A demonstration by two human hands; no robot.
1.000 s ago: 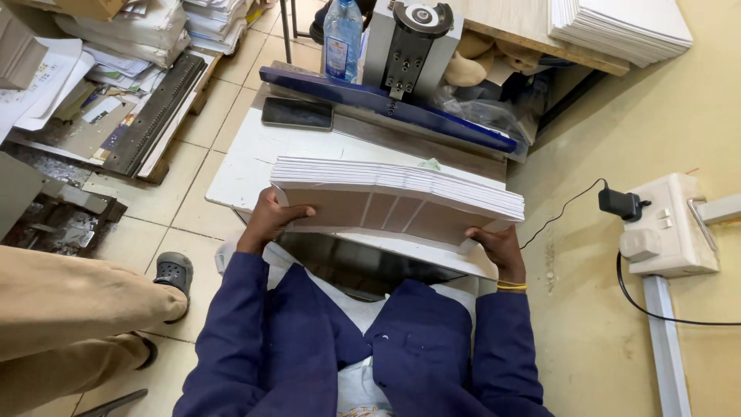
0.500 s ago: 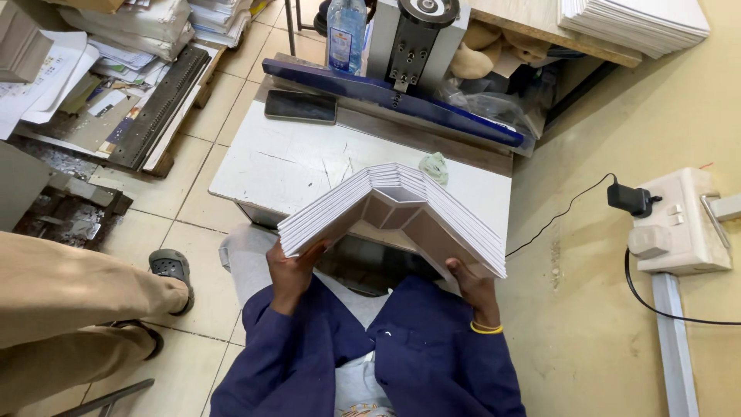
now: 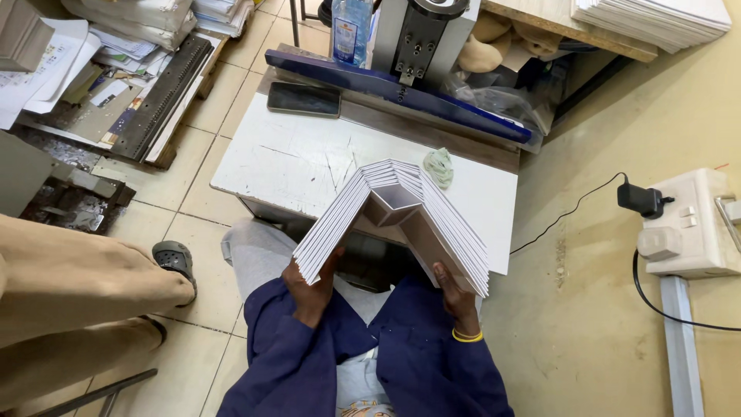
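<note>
Cramped print workshop, tiled floor (image 3: 193, 208), yellowish wall on the right. Stack of folded sheets (image 3: 394, 216) held up over the near edge of the white table (image 3: 309, 158), bent into an inverted V, fold peak uppermost, white edges fanned along both slopes, brown inner faces visible underneath. Left hand (image 3: 312, 282) clamped on the lower end of the left slope, thumb up against the edges, fingers closed beneath. Right hand (image 3: 455, 297) gripping the lower end of the right slope the same way, fingers curled tight around it, yellow band (image 3: 466, 337) on the wrist. Both arms in dark blue sleeves, grey trousers below. Just beyond the peak, a crumpled green rag (image 3: 438, 166) on the table. Farther back, dark phone (image 3: 303, 99) lying flat near the far left corner. Behind that, a blue bar (image 3: 401, 96) with a grey and black machine head (image 3: 421, 35) above it; clear water bottle (image 3: 352, 31) just beside, to the left. Top right, pile of white sheets (image 3: 656, 19) on a wooden shelf. Right wall: beige socket box (image 3: 691, 224) with black plug (image 3: 639, 199) and trailing cable. Left: another person's tan trouser leg (image 3: 77, 282) and grey shoe (image 3: 174, 259); paper clutter and black comb strips (image 3: 162, 100) on the floor beyond.
</note>
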